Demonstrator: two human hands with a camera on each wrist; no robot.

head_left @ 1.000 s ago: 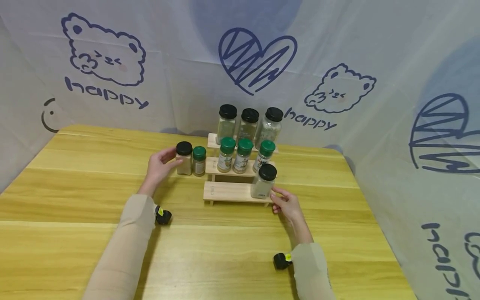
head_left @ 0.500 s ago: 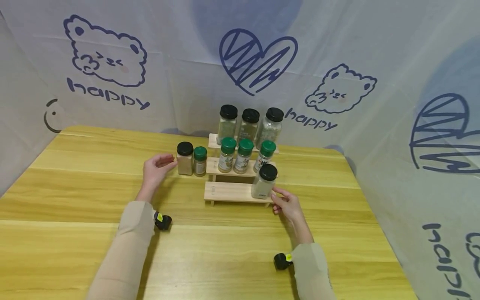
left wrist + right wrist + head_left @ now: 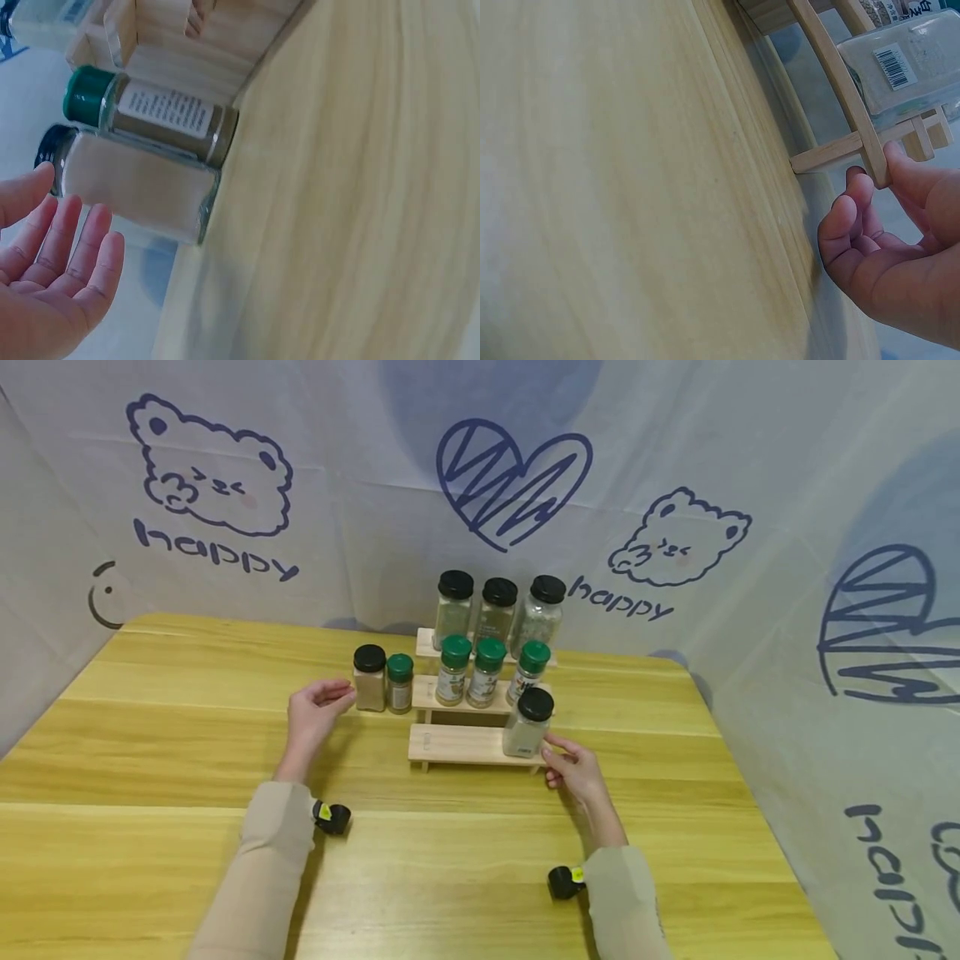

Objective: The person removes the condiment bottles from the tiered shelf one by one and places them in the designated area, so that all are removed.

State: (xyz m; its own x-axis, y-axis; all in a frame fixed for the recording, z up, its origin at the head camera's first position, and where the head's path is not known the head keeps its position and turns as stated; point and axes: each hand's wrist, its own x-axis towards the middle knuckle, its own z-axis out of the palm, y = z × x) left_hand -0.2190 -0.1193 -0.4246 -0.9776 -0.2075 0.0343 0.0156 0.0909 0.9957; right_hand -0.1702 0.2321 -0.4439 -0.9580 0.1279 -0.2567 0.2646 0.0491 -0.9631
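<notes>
My left hand [image 3: 318, 714] is beside a square spice jar [image 3: 370, 681] with a black lid. Its fingers are relaxed with nothing in them; the left wrist view puts the thumb close to the jar's black lid [image 3: 54, 154], and contact cannot be told. Against that jar stands a small green-lidded spice jar [image 3: 400, 687], left of the wooden stepped rack [image 3: 457, 745]. The right hand [image 3: 576, 772] pinches the right end of the rack's lowest step [image 3: 873, 161] between thumb and fingers. On that step, next to this hand, a black-lidded jar [image 3: 523, 737] of pale powder stands upright.
Three green-lidded jars [image 3: 486, 675] stand on the middle step, and three taller black-lidded jars [image 3: 498, 610] on the top one. A wooden table [image 3: 450, 860] carries everything. Behind it hangs a pale cloth [image 3: 360, 435] with drawings.
My left hand has let go of the black-lidded jar, drawn back slightly to the left and dropped a little toward me. The right hand keeps its place at the rack.
</notes>
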